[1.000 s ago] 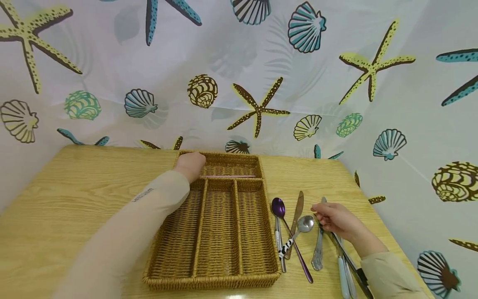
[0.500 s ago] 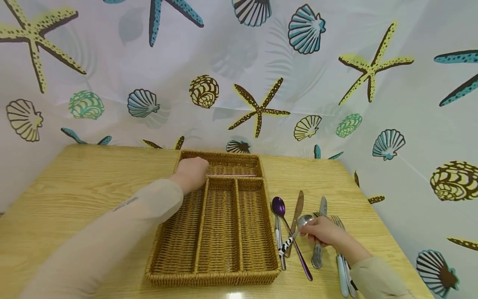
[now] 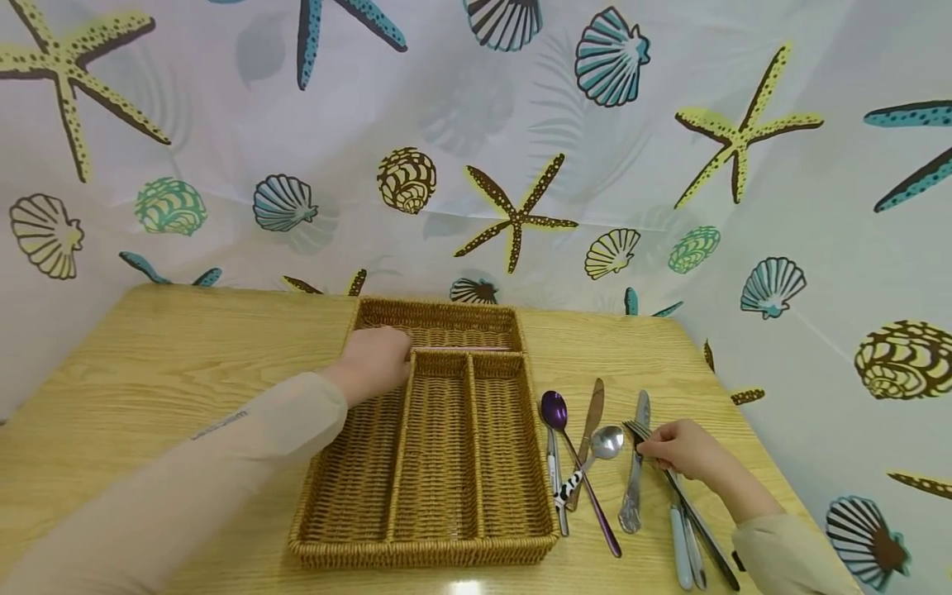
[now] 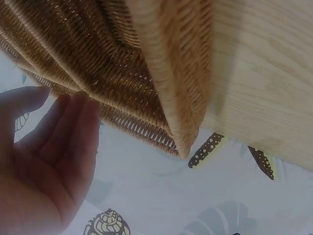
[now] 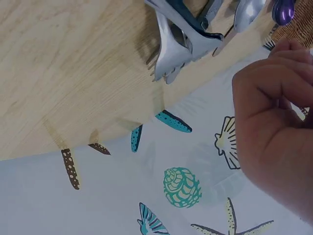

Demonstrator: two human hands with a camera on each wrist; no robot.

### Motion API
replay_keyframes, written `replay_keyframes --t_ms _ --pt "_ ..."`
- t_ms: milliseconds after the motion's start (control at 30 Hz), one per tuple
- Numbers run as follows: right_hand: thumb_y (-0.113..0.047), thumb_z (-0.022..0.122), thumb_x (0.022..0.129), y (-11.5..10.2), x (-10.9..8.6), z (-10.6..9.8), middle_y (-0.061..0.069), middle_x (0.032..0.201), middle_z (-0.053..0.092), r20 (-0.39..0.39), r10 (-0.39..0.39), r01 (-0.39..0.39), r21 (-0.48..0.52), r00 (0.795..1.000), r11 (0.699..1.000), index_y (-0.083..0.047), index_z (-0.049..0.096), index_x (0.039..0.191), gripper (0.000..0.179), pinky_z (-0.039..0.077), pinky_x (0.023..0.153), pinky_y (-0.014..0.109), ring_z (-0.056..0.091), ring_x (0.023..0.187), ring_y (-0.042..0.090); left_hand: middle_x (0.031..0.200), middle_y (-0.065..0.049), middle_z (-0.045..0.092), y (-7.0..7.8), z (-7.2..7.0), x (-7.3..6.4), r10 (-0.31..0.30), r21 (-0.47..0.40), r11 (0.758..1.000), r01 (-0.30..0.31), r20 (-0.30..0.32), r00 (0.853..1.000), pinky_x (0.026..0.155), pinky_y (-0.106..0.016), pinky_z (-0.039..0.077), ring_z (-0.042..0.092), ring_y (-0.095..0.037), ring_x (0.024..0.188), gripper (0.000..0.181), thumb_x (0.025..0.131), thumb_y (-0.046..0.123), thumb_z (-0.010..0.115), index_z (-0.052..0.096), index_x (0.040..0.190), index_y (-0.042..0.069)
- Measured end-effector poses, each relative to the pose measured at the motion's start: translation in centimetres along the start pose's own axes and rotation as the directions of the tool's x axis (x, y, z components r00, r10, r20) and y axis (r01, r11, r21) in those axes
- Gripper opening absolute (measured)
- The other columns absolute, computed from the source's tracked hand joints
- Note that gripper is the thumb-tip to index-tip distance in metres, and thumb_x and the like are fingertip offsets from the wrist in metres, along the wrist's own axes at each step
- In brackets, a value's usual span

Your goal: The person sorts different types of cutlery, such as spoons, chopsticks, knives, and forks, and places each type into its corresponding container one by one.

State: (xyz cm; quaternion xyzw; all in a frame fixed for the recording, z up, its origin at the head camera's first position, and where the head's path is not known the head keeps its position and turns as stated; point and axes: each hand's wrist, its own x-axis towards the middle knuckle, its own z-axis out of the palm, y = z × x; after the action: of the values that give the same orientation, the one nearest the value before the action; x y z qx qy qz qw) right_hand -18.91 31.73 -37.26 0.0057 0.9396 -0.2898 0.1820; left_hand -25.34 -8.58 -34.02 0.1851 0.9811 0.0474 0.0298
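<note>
My left hand (image 3: 375, 361) is over the left compartment of a woven cutlery basket (image 3: 424, 552), close to its rear divider. In the left wrist view the fingers are relaxed, thumb apart, with the fingertips near the woven rim. To the basket's right, my right hand (image 3: 684, 450) hangs over a fork (image 3: 692, 512), its fingers loosely bent; its fingertips overlap the fork's neck in the head view. The right wrist view shows this hand apart from the fork heads (image 5: 173, 58), with nothing visible in its fingers.
Beside the basket lie a purple spoon (image 3: 554, 409), a spoon with a spotted handle (image 3: 608, 442), a table knife (image 3: 593, 409) and a patterned-handle knife (image 3: 630, 504). A light-blue handle (image 3: 680, 549) lies near the front. A shell-patterned cloth (image 3: 476, 165) hangs behind the wooden table (image 3: 201, 364).
My right hand went left to the spotted-handle spoon's bowl, then came back right over the fork. My left hand came slightly nearer along the basket's left side. The cutlery keeps its places.
</note>
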Motion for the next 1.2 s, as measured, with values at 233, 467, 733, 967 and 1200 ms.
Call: replay_keyframes --t_ms 233,467,733,967,1200 --pt "-0.028 0.055 0.094 -1.1 0.3 3.7 -0.004 0.048 0.045 0.051 -0.018 0.02 -0.026 0.999 0.999 -0.004 0.068 0.072 0.035 0.029 0.045 0.022 0.03 0.043 0.006 0.053 0.002 0.04 0.2 0.0 -0.1 0.002 -0.019 1.0 -0.002 -0.009 1.0 0.044 -0.029 0.033 0.037 -0.012 0.048 0.034 0.091 0.013 0.051 0.041 0.058 0.016" --pt "-0.03 0.055 0.093 -3.2 0.8 6.5 -0.007 0.042 0.04 0.083 -0.04 0.037 0.034 0.996 0.999 -0.003 0.064 0.059 0.044 0.027 0.043 0.02 0.032 0.039 0.005 0.052 0.003 0.036 0.5 0.3 0.0 0.003 -0.044 0.999 -0.002 0.015 1.0 0.042 -0.026 0.03 0.034 -0.011 0.045 0.041 0.092 0.014 0.051 0.037 0.054 0.017" --pt "-0.026 0.059 0.09 -4.0 0.7 7.1 -0.007 0.041 0.044 0.07 -0.006 0.005 0.01 0.998 1.0 -0.003 0.065 0.057 0.04 0.026 0.042 0.018 0.037 0.038 0.004 0.049 0.004 0.032 0.4 0.6 0.0 0.003 -0.047 0.999 -0.001 0.032 0.999 0.042 -0.026 0.029 0.031 -0.01 0.043 0.043 0.092 0.013 0.049 0.035 0.052 0.018" --pt "-0.026 0.059 0.089 -4.1 0.7 7.0 -0.005 0.042 0.044 0.065 0.065 -0.07 0.08 0.996 0.994 -0.004 0.064 0.058 0.038 0.026 0.041 0.018 0.029 0.037 0.004 0.049 0.004 0.032 0.5 0.9 -0.1 0.015 -0.037 0.999 -0.014 0.021 1.0 0.04 -0.025 0.027 0.03 -0.01 0.043 0.042 0.092 0.013 0.049 0.035 0.053 0.018" --pt "-0.022 0.056 0.089 -4.0 0.9 6.4 -0.004 0.043 0.043 -0.021 0.049 -0.046 0.118 0.999 0.992 -0.01 0.051 0.05 0.041 0.026 0.042 0.02 0.029 0.039 0.006 0.048 0.004 0.032 0.6 0.9 0.1 0.005 -0.039 0.999 -0.004 0.022 1.0 0.039 -0.025 0.026 0.03 -0.01 0.042 0.043 0.092 0.014 0.05 0.035 0.052 0.018"
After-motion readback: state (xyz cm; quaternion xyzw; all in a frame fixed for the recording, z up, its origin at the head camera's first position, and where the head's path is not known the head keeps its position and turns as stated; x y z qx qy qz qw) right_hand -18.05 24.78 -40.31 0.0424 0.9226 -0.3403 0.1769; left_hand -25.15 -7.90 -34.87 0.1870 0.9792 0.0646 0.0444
